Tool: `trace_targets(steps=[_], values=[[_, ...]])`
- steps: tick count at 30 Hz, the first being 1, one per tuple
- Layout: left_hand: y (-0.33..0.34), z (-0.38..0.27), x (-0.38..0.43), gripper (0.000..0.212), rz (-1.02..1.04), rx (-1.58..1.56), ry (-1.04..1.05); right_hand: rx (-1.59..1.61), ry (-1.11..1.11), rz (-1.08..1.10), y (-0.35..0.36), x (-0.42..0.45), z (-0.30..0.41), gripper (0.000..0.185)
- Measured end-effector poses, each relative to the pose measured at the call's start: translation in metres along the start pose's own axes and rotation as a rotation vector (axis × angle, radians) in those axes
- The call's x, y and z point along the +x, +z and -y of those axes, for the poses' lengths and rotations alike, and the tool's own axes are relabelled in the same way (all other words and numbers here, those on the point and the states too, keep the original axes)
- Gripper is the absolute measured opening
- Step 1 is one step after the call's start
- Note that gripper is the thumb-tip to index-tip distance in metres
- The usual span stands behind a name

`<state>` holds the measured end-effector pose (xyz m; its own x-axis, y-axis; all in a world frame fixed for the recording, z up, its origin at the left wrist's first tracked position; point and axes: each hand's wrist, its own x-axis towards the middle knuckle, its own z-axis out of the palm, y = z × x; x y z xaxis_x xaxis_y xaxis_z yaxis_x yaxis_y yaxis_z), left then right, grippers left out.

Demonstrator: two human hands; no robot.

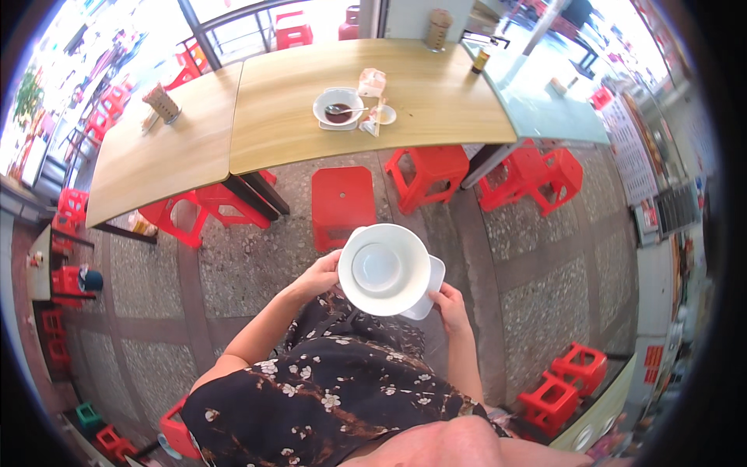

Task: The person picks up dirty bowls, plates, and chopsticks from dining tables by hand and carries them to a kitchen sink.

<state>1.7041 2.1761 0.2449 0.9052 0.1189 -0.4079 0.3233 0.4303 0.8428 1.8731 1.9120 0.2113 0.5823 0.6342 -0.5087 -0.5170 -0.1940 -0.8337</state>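
Observation:
In front of my body I carry a white bowl (417, 268) with nothing in it, set on a white handled tray (421, 302). My left hand (323, 272) grips the left side, its fingertips partly hidden by the bowl. On the right, my right hand (451, 306) pinches the tray's edge between thumb and fingers. Beyond them, on the wooden table (280, 117), stands another white bowl (320, 110) holding dark liquid and a spoon (353, 110). Beside it are a small dish (387, 114), chopsticks (379, 119) and a crumpled packet (372, 82).
A red stool (343, 195) stands between me and the table, with another red stool (429, 172) to its right. Chopstick holders (162, 104) and a sauce bottle (481, 59) are on the tabletops. More red stools (548, 403) stand behind at right. A glass-topped table (548, 114) adjoins.

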Motion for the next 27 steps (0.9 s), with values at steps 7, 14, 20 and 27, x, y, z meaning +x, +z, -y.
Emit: trace_targets(steps=[7, 14, 20, 27], values=[[-0.082, -0.041, 0.103, 0.04, -0.211, -0.351, 0.18, 0.186, 0.056, 0.1, 0.016, 0.143, 0.049, 0.027], [-0.241, -0.06, 0.305, 0.034, -0.775, -0.282, 0.25, 0.319, 0.046, -0.07, 0.023, 0.232, 0.103, 0.024], [-0.306, -0.07, 0.389, 0.027, -0.879, -0.194, 0.039, 0.265, 0.136, -0.138, -0.005, 0.3, 0.145, 0.032], [-0.31, -0.065, 0.392, 0.025, -1.01, -0.264, 0.16, 0.086, 0.33, -0.083, -0.03, 0.383, 0.163, 0.04]])
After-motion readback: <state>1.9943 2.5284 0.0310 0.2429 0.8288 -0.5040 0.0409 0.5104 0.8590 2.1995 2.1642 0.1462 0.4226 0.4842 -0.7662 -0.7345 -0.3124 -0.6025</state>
